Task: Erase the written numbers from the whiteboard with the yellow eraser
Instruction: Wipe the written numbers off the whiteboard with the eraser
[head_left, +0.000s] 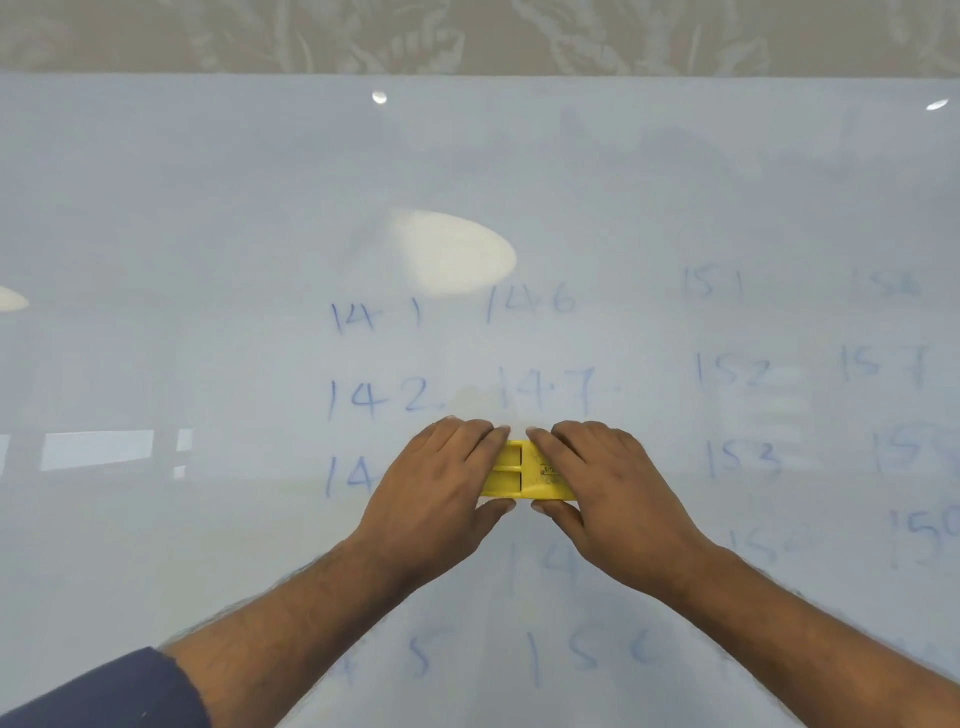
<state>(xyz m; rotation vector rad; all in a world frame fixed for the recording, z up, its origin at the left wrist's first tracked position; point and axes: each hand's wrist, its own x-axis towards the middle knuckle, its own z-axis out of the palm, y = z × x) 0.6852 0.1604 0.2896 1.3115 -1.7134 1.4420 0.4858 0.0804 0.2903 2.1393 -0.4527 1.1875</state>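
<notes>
So both hands are on the eraser here, right in the lower middle of the frame. Going left to right: far left of the whiteboard (156, 208) is mostly bare with some window-ish reflections, then the first column of blue numbers (379, 400) starts, 141, 142, and a "14" whose last digit is hidden behind the left hand (436, 478). That hand comes in from the lower left on a bare forearm with a dark sleeve (104, 691) pushed up, fingers laid flat over the left end of the yellow eraser (511, 470), thumb tucked under its bottom edge. The right hand (608, 483) mirrors it on the other end, fingers on top, thumb below. So neither hand is spread wide or balled up, both are clamped around the eraser and pressing it against the board.

My guess on why two hands: more even pressure across the pad, so one pass takes out a whole number. The eraser sits just under 147, on the row of the 14-something and 153.

Further right, the 151 to 153 column and the one past it look faint and smudgy, hard to read. Loads of numbers left, so I'd say the job is barely started.
</notes>
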